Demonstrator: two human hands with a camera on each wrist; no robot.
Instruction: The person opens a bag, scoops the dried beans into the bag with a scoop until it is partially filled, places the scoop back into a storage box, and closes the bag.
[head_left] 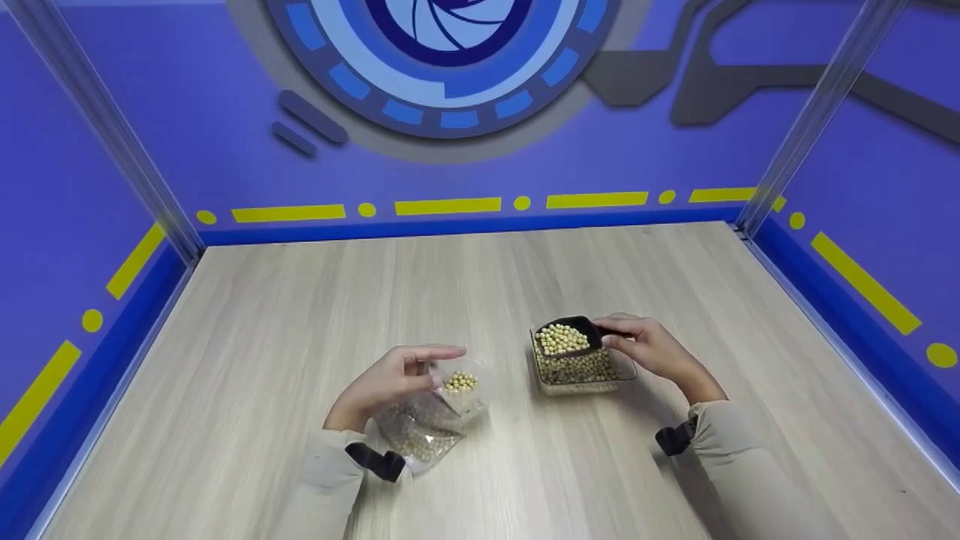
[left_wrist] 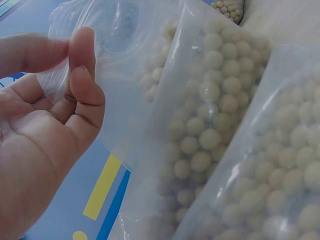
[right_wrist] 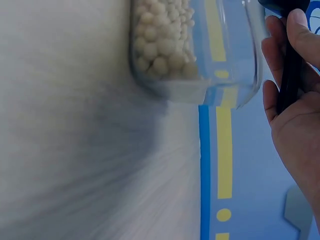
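Note:
My left hand (head_left: 394, 381) pinches the top edge of a clear plastic zip bag (left_wrist: 120, 120) between thumb and fingers. Pale round beans, likely soybeans (left_wrist: 200, 145), fill the lower part of the bag, and more show through its mouth in the head view. To the right, my right hand (head_left: 651, 346) grips the handle of a black scoop (head_left: 589, 330) heaped with the same beans. That scoop is held over a clear square container (head_left: 581, 386) partly filled with beans. In the right wrist view the fingers curl round the black handle (right_wrist: 291, 75).
The wooden table (head_left: 300, 300) carries the bag and the container, with a gap between them. Blue panels (head_left: 450, 172) with yellow marks wall the back and sides. Dark wrist cameras (head_left: 679, 436) sit on both sleeves.

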